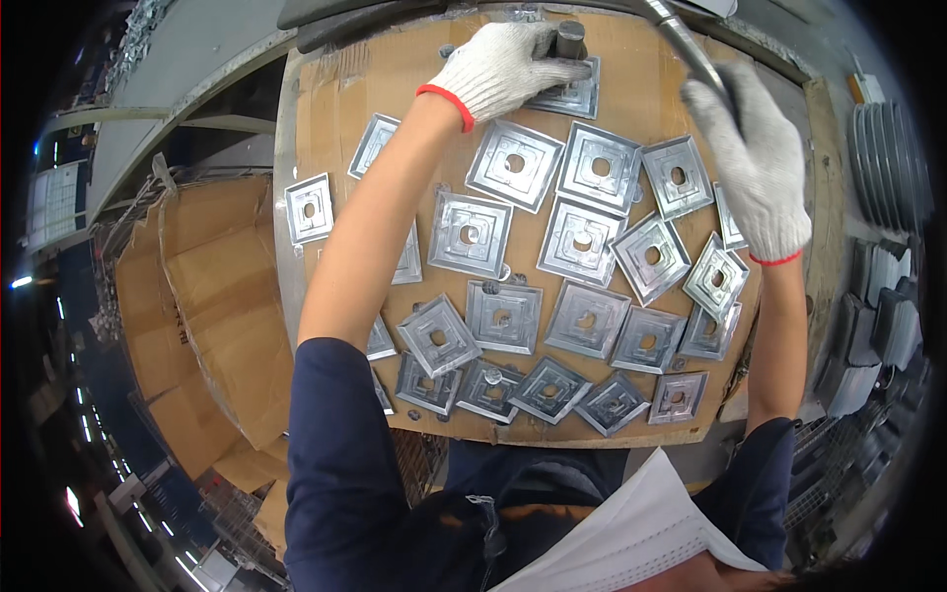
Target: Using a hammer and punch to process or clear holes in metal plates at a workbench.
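Observation:
My left hand [503,71], in a white knit glove with a red cuff, is closed around a short dark cylindrical punch [570,39]. The punch stands upright over a square grey metal plate [584,97] at the far side of the board, and the hand hides part of that plate. My right hand [758,158], gloved the same way, is raised at the right and slightly blurred. Its fingers wrap the dark grip of a tool with a shiny metal shaft [683,41]; the tool's far end lies outside the picture. Several square metal plates with centre holes [515,165] lie about below the hands.
A cardboard-covered board [395,316] carries the plates, some overlapping. Small round metal slugs [493,377] lie among them. To the left stands an open cardboard box [217,306]. At right are a stack of round discs [888,163] and stacked grey metal pieces [868,316].

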{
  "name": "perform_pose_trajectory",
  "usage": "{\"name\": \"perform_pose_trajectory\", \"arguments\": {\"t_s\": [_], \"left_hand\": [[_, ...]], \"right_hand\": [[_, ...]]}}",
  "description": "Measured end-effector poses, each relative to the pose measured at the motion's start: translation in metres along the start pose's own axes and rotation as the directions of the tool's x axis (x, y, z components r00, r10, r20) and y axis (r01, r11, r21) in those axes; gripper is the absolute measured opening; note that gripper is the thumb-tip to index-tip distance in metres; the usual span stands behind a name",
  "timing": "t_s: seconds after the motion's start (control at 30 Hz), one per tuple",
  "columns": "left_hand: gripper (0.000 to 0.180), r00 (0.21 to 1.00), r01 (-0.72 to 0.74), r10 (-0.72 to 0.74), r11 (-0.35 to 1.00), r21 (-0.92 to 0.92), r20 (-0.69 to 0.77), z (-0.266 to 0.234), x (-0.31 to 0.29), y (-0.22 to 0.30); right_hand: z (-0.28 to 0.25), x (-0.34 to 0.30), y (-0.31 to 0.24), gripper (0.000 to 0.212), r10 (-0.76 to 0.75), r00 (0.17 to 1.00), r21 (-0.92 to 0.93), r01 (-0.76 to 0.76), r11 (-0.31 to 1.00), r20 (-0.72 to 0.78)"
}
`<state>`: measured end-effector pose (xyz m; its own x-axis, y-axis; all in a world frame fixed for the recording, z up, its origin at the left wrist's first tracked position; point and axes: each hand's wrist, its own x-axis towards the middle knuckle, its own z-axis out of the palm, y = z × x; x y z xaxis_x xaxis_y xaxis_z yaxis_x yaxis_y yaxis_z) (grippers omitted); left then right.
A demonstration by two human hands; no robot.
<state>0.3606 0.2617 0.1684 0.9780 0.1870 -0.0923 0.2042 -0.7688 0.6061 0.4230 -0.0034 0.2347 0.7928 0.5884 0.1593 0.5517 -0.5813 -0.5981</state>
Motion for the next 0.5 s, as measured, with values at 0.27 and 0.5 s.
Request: {"name": "perform_pose_trajectory", "arguments": {"t_s": [0.27,0.5], "left_hand": [[0.062,0.99,-0.039,0.021,0.992,-0.122,-0.142,0.007,-0.001,-0.002],[0.063,0.997,0.049,-0.048,0.999,0.01,-0.059,0.004,-0.001,0.003]], "right_hand": [[-0.005,-0.024,0.025,0.043,-0.003,0.982,0.119,0.026,0.993,-0.189],[0.015,-0.041,0.041,0.038,0.096,0.993,0.124,-0.087,0.988,-0.068]]}}
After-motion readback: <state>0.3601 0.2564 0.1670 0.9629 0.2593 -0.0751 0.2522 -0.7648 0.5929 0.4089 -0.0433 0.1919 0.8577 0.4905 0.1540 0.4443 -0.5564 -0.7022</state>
